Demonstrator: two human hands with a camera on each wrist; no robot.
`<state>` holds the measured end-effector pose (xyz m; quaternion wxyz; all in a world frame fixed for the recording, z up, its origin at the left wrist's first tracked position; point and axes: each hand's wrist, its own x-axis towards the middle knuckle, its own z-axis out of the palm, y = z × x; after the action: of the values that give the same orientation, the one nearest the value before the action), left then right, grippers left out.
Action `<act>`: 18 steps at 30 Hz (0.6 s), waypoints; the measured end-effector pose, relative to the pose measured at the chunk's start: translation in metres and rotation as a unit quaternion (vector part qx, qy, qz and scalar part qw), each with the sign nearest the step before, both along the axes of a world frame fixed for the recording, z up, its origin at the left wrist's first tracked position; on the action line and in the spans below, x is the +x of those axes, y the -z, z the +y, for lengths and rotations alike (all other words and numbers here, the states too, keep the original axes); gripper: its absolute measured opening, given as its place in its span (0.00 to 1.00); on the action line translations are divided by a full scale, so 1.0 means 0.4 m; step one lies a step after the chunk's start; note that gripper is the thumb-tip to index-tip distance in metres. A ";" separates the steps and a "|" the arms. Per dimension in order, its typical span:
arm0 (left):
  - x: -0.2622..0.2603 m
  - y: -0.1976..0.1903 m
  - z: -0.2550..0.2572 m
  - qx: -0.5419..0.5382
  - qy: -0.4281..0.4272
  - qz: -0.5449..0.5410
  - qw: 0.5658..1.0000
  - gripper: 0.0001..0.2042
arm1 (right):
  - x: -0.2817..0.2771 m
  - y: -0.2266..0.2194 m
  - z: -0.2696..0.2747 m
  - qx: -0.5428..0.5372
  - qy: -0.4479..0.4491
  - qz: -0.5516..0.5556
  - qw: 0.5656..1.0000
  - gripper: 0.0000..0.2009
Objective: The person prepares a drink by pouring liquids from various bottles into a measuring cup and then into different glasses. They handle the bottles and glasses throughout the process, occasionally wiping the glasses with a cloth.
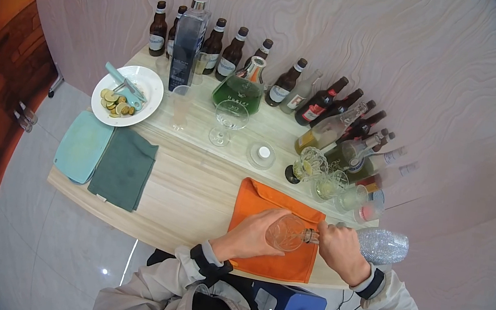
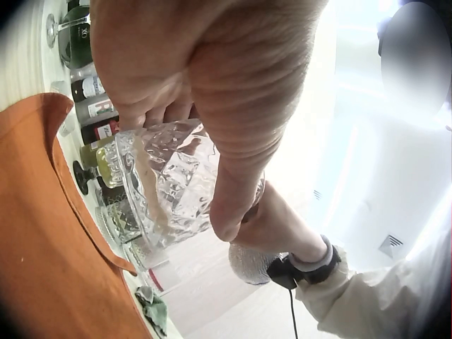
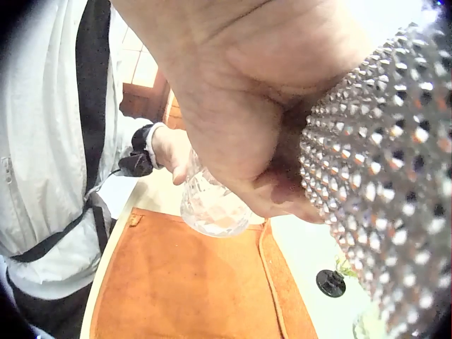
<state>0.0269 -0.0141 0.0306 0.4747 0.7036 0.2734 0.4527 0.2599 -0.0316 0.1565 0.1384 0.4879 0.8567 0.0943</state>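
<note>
My left hand [image 1: 256,236] holds a clear cut-crystal glass [image 1: 286,232] above an orange cloth [image 1: 271,258]; its thumb and fingers curl round the glass in the left wrist view. With my right hand [image 1: 341,249] I grip the narrow end of a rhinestone-studded, bottle-shaped vessel [image 1: 385,247]. The vessel lies almost level, its wide body to the right and its metal mouth [image 1: 311,236] right at the glass. Close by in the right wrist view, the vessel's studs [image 3: 385,169] fill the right side, and the glass [image 3: 215,205] shows its faceted pattern.
Several bottles line the wall behind, with a green decanter [image 1: 238,92] among them. Patterned glasses [image 1: 312,163] stand at the right edge, near the right hand. Leftward are a stemmed glass [image 1: 231,114], a plate [image 1: 153,93] with lime slices, cutting boards [image 1: 79,146] and a dark green cloth [image 1: 124,168].
</note>
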 end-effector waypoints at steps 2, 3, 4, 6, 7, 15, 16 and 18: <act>0.000 0.000 -0.001 0.000 -0.001 0.002 1.000 0.43 | -0.004 -0.003 -0.001 0.004 -0.002 0.001 1.000 0.04; 0.000 0.001 -0.001 0.001 -0.002 0.002 1.000 0.44 | -0.003 -0.002 -0.001 0.004 -0.002 0.001 1.000 0.04; 0.000 0.002 -0.001 0.002 -0.003 0.002 1.000 0.44 | -0.002 -0.001 0.000 0.004 -0.001 -0.003 1.000 0.04; -0.001 0.001 0.000 -0.011 0.010 0.005 1.000 0.45 | -0.001 -0.001 0.000 0.004 -0.001 -0.006 1.000 0.04; -0.002 0.001 0.001 -0.024 0.023 0.008 0.999 0.46 | -0.001 -0.003 0.001 0.005 -0.004 -0.005 1.000 0.04; -0.001 0.005 0.002 -0.025 0.022 0.006 0.999 0.46 | 0.006 0.006 0.004 0.010 -0.016 -0.003 1.000 0.04; -0.002 0.003 0.001 -0.024 0.021 0.007 0.999 0.46 | 0.005 0.005 0.004 0.008 -0.014 -0.005 1.000 0.04; -0.002 0.002 0.001 -0.026 0.021 0.007 0.999 0.46 | 0.004 0.004 0.004 0.006 -0.011 -0.006 1.000 0.04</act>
<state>0.0261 -0.0137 0.0298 0.5006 0.6996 0.2735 0.4302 0.2613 -0.0300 0.1548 0.1396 0.4785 0.8606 0.1043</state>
